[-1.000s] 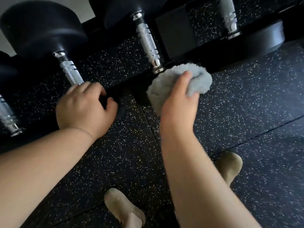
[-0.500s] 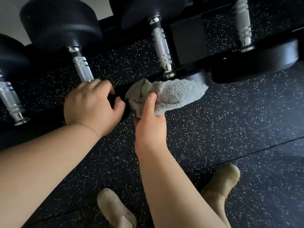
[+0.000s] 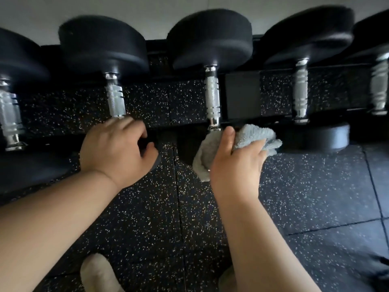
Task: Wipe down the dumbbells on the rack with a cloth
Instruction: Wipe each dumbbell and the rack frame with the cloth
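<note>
Speckled black rubber floor [image 3: 147,218] under a rack [image 3: 242,95] of dumbbells [image 3: 212,95], pale wall [image 3: 147,7] behind. At rack's front edge, left hand [image 3: 117,148] curled round a dumbbell [image 3: 114,100], cloth [image 3: 252,134] bunched in right hand [image 3: 237,165].

A black rack [image 3: 242,95] is seen stretched across the top of the view, and five dumbbells are laid across it side by side, handles pointing toward the camera: the leftmost dumbbell [image 3: 10,114], the second dumbbell [image 3: 114,98], the middle dumbbell [image 3: 212,95], the fourth dumbbell [image 3: 301,91] and the rightmost dumbbell [image 3: 379,87], which is blurred. Round black heads are borne on the rails, with ribbed chrome handles bridging the gap between. Below, a floor [image 3: 315,197] of black rubber tiles flecked with pale specks is spread out, its seams plainly shown. Two pieces of tan footwear, the left one [image 3: 99,272] and the right one [image 3: 226,279], are planted on it at the bottom edge.
</note>
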### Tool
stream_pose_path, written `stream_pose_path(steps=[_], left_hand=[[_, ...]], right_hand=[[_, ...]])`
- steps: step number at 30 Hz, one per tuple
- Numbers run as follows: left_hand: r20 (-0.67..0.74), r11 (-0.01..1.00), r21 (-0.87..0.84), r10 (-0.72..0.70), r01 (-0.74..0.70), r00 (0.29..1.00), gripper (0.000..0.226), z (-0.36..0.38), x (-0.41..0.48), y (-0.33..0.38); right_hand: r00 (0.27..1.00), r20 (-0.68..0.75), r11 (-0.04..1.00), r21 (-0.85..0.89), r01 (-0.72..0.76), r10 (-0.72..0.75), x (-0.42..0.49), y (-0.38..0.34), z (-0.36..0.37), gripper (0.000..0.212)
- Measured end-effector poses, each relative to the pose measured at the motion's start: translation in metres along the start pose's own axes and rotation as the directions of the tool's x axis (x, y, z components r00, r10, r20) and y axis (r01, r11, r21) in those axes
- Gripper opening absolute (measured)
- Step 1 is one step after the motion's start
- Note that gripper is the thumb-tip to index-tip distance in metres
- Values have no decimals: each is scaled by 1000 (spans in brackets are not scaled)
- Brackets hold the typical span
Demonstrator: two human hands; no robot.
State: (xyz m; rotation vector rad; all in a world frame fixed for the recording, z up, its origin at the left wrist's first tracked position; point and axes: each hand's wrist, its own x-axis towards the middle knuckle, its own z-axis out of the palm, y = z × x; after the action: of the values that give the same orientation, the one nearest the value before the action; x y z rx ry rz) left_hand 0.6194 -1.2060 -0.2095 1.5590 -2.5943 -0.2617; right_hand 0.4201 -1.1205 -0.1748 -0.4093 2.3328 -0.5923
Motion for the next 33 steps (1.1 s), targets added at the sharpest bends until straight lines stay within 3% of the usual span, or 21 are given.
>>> stream_pose_path(steps=[3, 6, 9, 13, 16, 17, 18, 20, 23, 25, 26, 28, 31, 33], left_hand=[[4, 1000, -13, -1, 1, 1000, 32, 0, 0, -1], [52, 999, 33, -5, 4, 999, 35, -2, 1, 0], [75, 998, 66, -4, -1, 997, 35, -4, 1, 1], [77, 998, 56, -3, -1, 997, 34, -6, 3, 1], [86, 998, 58, -3, -1, 996, 31, -6, 2, 1], [86, 998, 56, -5, 0, 996, 30, -6, 2, 1], [86, 999, 55, -5, 1, 996, 30, -5, 2, 1], [89, 998, 56, 1, -6, 996, 29, -4, 2, 0], [91, 998, 57, 3, -8, 996, 29, -4, 2, -1], [93, 999, 50, 4, -8, 996, 29, -4, 2, -1], [93, 999, 48, 7, -12, 996, 29, -4, 2, -1], [98, 999, 45, 13, -18, 995, 30, -5, 2, 0], [104, 999, 39, 15, -19, 994, 30, -7, 2, 1], [111, 999, 38, 11, -15, 994, 30, -7, 2, 1]], right_hand=[[971, -27, 960, -163, 228, -235, 13, 0, -8, 85], [863, 145, 792, -346, 503, -484, 41, -25, -21, 63], [859, 263, 815, -285, 505, -440, 67, -67, -28, 55], [896, 331, 859, -317, 402, -297, 86, -93, -15, 73], [848, 530, 823, -474, 314, -19, 85, -91, -1, 64], [859, 508, 815, -522, 251, 60, 86, -93, 4, 58], [884, 463, 725, -630, 277, 65, 85, -98, 9, 56], [848, 519, 488, -715, 501, -109, 89, -103, 10, 53], [845, 458, 596, -609, 524, -275, 107, -107, 9, 55], [829, 362, 723, -415, 553, -427, 111, -113, 9, 56], [843, 334, 779, -342, 525, -421, 112, -115, 10, 56], [835, 409, 746, -406, 527, -368, 109, -112, 8, 52], [791, 600, 553, -621, 556, -122, 101, -98, -1, 56], [754, 656, 448, -662, 601, -41, 98, -90, -6, 62]])
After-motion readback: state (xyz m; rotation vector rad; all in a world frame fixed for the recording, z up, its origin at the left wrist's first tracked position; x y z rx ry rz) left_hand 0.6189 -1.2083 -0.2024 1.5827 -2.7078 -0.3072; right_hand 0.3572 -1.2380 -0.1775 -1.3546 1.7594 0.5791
